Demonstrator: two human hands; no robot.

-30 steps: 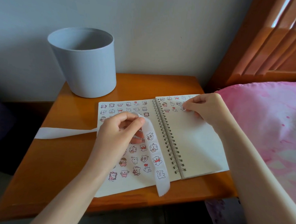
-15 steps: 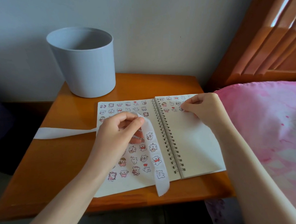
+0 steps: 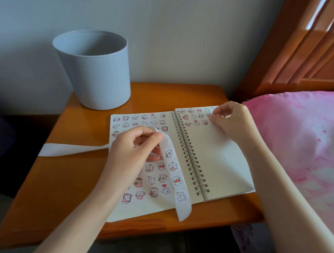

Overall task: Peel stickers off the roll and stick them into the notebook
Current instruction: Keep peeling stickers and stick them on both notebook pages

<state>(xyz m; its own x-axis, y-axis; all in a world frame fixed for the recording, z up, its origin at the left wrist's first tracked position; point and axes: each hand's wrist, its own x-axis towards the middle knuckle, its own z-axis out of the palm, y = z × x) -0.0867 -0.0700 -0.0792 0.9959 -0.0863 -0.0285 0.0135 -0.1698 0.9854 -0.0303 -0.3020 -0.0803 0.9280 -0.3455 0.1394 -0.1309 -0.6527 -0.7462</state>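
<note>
An open spiral notebook [image 3: 218,162] lies on the wooden bedside table [image 3: 69,179]. Its left page is nearly covered with small cartoon stickers; the right page carries stickers only along the top. My left hand [image 3: 133,156] pinches a white sticker strip [image 3: 175,181] over the left page. The strip's printed end hangs past the notebook's front edge, and its blank end trails left across the table. My right hand [image 3: 230,120] presses its fingertips on the upper right page, beside the last stickers there. Whether a sticker is under those fingertips is hidden.
A grey-blue bucket [image 3: 94,72] stands at the back left of the table against the wall. A pink bed cover [image 3: 299,150] lies along the table's right edge, with a wooden headboard [image 3: 301,46] behind it. The floor drops away dark on the left.
My right hand has shifted slightly on the upper right page. The left hand and the strip have barely moved.
</note>
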